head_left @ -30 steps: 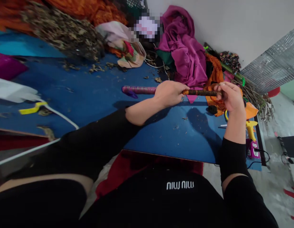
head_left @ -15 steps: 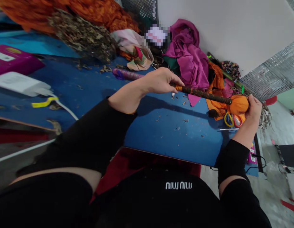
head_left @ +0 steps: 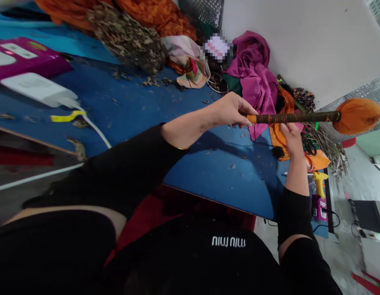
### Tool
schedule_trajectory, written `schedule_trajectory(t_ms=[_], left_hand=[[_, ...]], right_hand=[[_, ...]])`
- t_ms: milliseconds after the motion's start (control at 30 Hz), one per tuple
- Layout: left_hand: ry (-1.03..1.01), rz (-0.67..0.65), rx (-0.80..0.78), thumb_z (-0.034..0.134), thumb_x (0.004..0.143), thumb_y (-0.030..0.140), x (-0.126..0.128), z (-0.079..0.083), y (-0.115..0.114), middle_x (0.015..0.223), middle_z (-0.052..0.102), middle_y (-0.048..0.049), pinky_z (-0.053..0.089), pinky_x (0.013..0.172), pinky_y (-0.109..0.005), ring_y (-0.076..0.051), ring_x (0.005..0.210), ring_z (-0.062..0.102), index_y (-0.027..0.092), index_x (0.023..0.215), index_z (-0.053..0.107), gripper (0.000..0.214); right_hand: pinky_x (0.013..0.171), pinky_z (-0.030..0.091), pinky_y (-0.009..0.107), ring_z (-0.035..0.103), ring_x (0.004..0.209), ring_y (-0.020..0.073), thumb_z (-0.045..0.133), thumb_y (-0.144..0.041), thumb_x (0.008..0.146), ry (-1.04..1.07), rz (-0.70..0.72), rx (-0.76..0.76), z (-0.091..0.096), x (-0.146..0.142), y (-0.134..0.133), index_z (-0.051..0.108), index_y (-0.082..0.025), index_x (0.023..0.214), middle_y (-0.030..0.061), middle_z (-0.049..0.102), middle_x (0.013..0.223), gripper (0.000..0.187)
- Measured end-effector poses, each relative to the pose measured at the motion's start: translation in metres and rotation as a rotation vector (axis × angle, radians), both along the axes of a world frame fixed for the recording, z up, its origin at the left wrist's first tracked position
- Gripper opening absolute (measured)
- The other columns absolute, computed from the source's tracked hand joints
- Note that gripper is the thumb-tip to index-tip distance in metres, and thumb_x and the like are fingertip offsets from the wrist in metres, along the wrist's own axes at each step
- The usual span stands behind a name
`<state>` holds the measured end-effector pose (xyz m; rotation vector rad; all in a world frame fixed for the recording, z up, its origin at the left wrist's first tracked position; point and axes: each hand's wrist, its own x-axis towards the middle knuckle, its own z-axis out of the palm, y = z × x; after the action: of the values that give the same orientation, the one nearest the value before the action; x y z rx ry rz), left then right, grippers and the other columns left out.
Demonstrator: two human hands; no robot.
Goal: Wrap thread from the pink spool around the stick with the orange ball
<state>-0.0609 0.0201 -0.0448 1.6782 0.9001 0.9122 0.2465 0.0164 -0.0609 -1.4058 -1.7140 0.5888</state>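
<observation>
My left hand (head_left: 231,110) pinches the near end of a dark wrapped stick (head_left: 294,118) and holds it level above the blue table (head_left: 153,119). An orange cloth ball (head_left: 357,116) caps the stick's far end at the right. Just under the stick's middle is my right hand (head_left: 290,135), fingers up against the shaft; how tightly they close is hard to see.
Magenta cloth (head_left: 254,80), orange fabric (head_left: 153,14) and a heap of dried leaves (head_left: 128,39) fill the table's back. A magenta box (head_left: 26,57) and a white adapter (head_left: 39,88) with cable lie left. A yellow glue gun (head_left: 319,182) and twigs (head_left: 326,143) sit at the right.
The stick has risen and swung level, its orange ball lifted clear of the table. My right hand left the ball and slid back along the shaft.
</observation>
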Motion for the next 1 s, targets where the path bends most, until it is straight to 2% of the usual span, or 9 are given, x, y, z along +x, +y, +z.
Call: schedule_trajectory(t_ms=[100,233,300,433,600,700,767,867,1000], left_hand=[[0.004,0.039,-0.009,0.082,0.078,0.008,0.007,0.001,-0.003,0.074,0.078,-0.0067,0.057,0.062,-0.031,-0.015,0.06,0.067,0.013,0.116,0.086,0.039],[-0.012,0.073,-0.035,0.08,0.079,0.005,0.009,0.001,-0.002,0.071,0.077,-0.0052,0.055,0.06,-0.031,-0.014,0.057,0.065,0.014,0.117,0.086,0.039],[-0.038,0.083,-0.08,0.078,0.079,0.004,0.009,0.002,-0.002,0.069,0.075,-0.0045,0.053,0.059,-0.031,-0.012,0.054,0.062,0.013,0.12,0.085,0.042],[-0.068,0.106,-0.155,0.076,0.08,0.002,0.013,0.0,-0.003,0.066,0.073,-0.0046,0.052,0.059,-0.033,-0.012,0.053,0.06,0.011,0.123,0.084,0.045],[-0.109,0.106,-0.164,0.076,0.078,0.002,0.014,-0.002,-0.003,0.065,0.073,-0.0046,0.052,0.059,-0.032,-0.012,0.054,0.059,0.01,0.118,0.085,0.042],[-0.108,0.094,-0.164,0.075,0.078,0.001,0.014,-0.003,-0.004,0.067,0.074,-0.0047,0.051,0.058,-0.031,-0.011,0.055,0.059,0.01,0.117,0.085,0.041],[-0.085,0.075,-0.148,0.075,0.078,0.002,0.015,-0.003,-0.005,0.069,0.074,-0.0048,0.051,0.057,-0.029,-0.011,0.055,0.06,0.01,0.117,0.085,0.041],[-0.052,0.049,-0.111,0.075,0.079,0.005,0.017,-0.005,-0.007,0.073,0.077,-0.0065,0.053,0.057,-0.029,-0.012,0.058,0.064,0.012,0.118,0.085,0.041],[-0.035,0.028,-0.096,0.076,0.079,0.006,0.017,-0.002,-0.011,0.083,0.082,-0.0107,0.057,0.061,-0.032,-0.016,0.064,0.071,0.012,0.115,0.086,0.038]], right_hand=[[0.099,0.058,0.037,0.071,0.103,0.0211,0.079,-0.069,0.078,0.202,0.191,-0.063,-0.006,-0.058,-0.016,0.073,-0.023,0.101,0.0049,0.078,0.103,0.051],[0.072,0.052,0.03,0.059,0.067,0.014,0.073,-0.063,0.089,0.137,0.21,-0.106,0.002,-0.092,-0.041,0.068,-0.022,0.08,-0.0036,0.062,0.067,0.042],[0.072,0.05,0.03,0.057,0.067,0.0136,0.068,-0.06,0.095,0.108,0.186,0.008,0.01,-0.096,-0.052,0.068,-0.023,0.077,-0.0032,0.061,0.067,0.041],[0.091,0.054,0.034,0.066,0.092,0.0176,0.067,-0.058,0.097,0.142,0.154,0.245,0.015,-0.101,-0.06,0.069,-0.024,0.078,0.0017,0.068,0.086,0.039],[0.081,0.061,0.032,0.066,0.076,0.0156,0.067,-0.069,0.09,0.413,-0.068,0.01,-0.011,-0.093,-0.038,0.06,-0.025,0.088,-0.0017,0.063,0.079,0.044],[0.094,0.062,0.035,0.07,0.089,0.0166,0.075,-0.066,0.083,0.402,-0.135,-0.003,-0.022,-0.084,-0.024,0.062,-0.023,0.094,0.0009,0.068,0.091,0.046],[0.11,0.056,0.037,0.07,0.105,0.0177,0.077,-0.062,0.082,0.358,-0.074,0.041,-0.025,-0.082,-0.02,0.065,-0.023,0.096,0.0034,0.072,0.1,0.044],[0.121,0.05,0.038,0.07,0.118,0.0181,0.082,-0.059,0.079,0.38,0.168,-0.036,-0.026,-0.086,-0.022,0.068,-0.024,0.1,0.0038,0.076,0.108,0.043],[0.102,0.059,0.035,0.072,0.094,0.0173,0.087,-0.058,0.075,0.378,0.326,-0.187,-0.028,-0.093,-0.026,0.072,-0.023,0.097,0.0024,0.077,0.095,0.044]])
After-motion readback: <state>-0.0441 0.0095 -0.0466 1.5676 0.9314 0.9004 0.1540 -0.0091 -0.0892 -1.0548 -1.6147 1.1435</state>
